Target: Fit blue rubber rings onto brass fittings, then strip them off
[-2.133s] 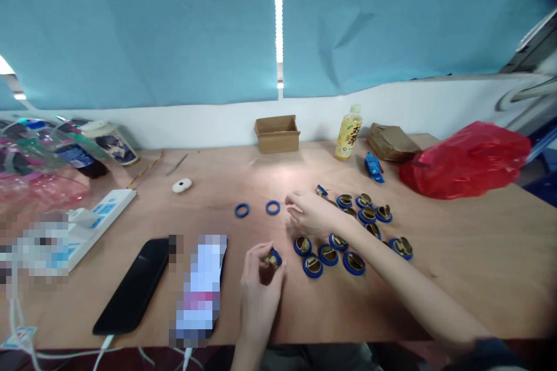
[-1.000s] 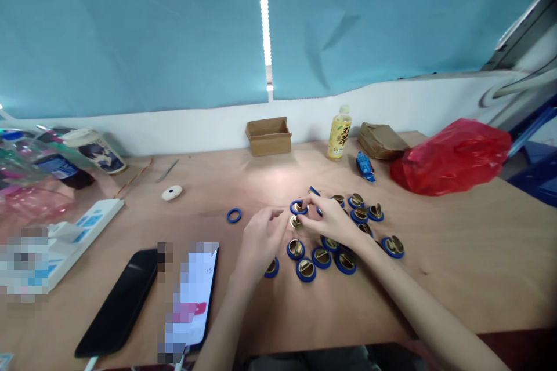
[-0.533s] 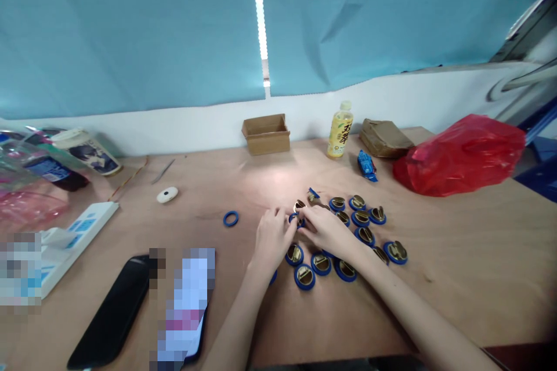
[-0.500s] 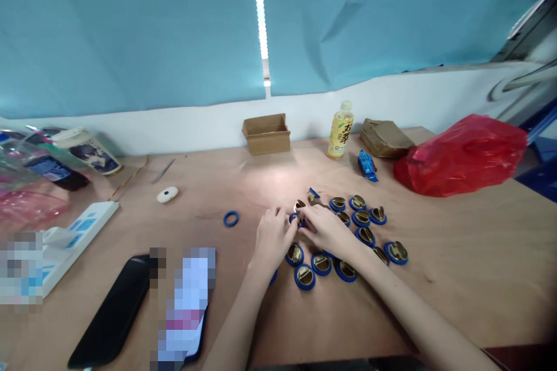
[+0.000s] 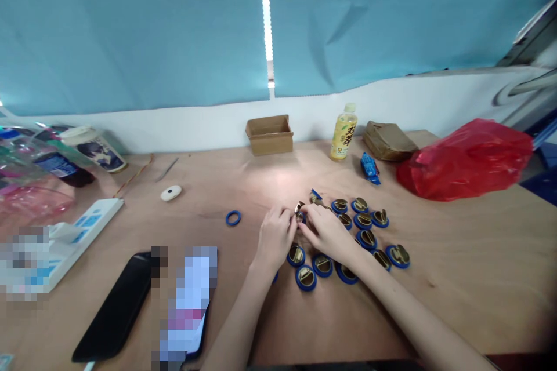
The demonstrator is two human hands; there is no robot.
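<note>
Fingers (image 5: 290,226) of the left hand (image 5: 274,237) and the right hand (image 5: 328,233) come together above the middle of the surface (image 5: 470,278), clamped from both sides on a small gold disc (image 5: 300,218) with blue at its edge. More gold shows just beyond the fingertips; whether it belongs to the same piece cannot be told. Both thumbs are on the near side, and the palms face down.

Right of the hands and nearer lie many round gold pieces (image 5: 367,239) set in blue rims, several with a raised clip on top; the right forearm hides some of them. One small piece (image 5: 315,195) stands tilted just past the right hand. Left of the left hand, well apart from it, a loose blue ring (image 5: 233,218) lies flat.

On the far side stand an open cardboard box (image 5: 270,135) and, to its right, a yellow bottle (image 5: 343,134). Farther right are a blue wrapper (image 5: 371,168), a brown packet (image 5: 389,141) and a red bag (image 5: 467,160). On the near left, a black phone (image 5: 116,306) lies beside a phone with a lit screen (image 5: 189,301), partly blurred.
</note>
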